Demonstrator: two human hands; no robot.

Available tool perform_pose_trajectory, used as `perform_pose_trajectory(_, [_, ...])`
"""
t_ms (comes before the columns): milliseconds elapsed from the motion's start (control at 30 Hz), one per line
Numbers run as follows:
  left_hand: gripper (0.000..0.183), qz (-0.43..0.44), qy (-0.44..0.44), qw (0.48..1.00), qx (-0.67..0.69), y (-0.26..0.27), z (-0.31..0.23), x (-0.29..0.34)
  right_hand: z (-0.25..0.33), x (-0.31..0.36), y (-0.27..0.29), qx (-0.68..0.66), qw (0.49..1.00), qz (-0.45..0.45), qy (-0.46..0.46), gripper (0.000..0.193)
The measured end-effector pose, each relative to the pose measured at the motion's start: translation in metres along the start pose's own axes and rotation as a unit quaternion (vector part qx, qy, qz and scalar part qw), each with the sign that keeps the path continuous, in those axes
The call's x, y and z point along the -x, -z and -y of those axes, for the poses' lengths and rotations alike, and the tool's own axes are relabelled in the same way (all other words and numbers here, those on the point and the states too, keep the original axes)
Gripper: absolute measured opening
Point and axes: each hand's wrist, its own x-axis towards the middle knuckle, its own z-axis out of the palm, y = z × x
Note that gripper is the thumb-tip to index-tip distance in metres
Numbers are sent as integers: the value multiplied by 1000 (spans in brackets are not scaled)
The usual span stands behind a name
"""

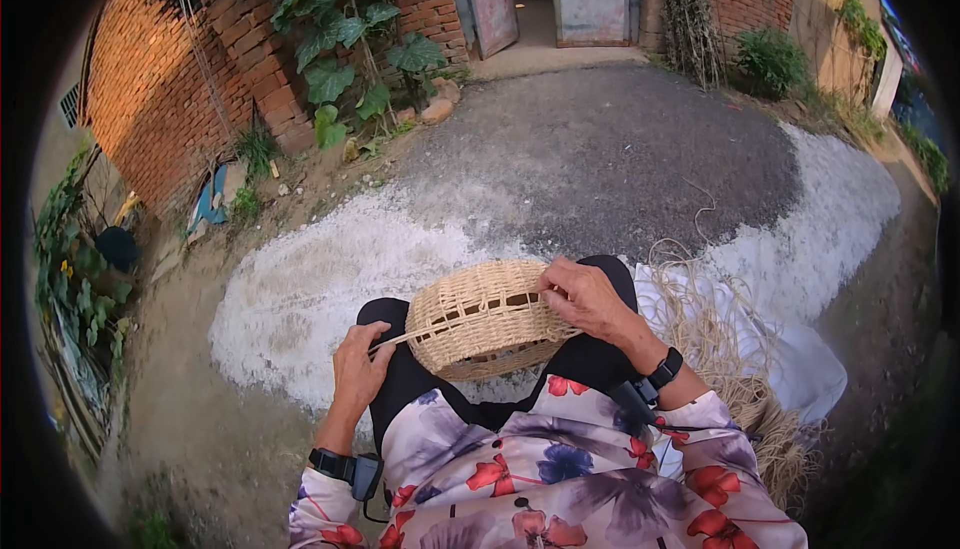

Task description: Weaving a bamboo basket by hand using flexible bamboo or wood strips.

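While the left hand (358, 369) pinches a taut straw strand (405, 339), the right hand (585, 299) grips the rim of the basket (480, 319), which sits on the lap between both hands. Pulled too hard, the strand could snap, or the basket could slide off the knees toward the gravel (330, 269).

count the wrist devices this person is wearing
2. One black wrist device sits on the left wrist, below the left hand pinching a straw strand. The other is on the right wrist, behind the right hand gripping the woven basket.
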Motion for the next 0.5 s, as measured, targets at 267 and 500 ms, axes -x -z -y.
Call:
perform_pose_trajectory(267, [20, 20, 10, 998, 56, -19, -14, 5, -4, -3, -17, 78, 993, 87, 10, 10])
perform_pose_trajectory(500, [18, -16, -12, 998, 65, -21, -31, 1, 8, 6, -33, 187, 982, 10, 18, 13])
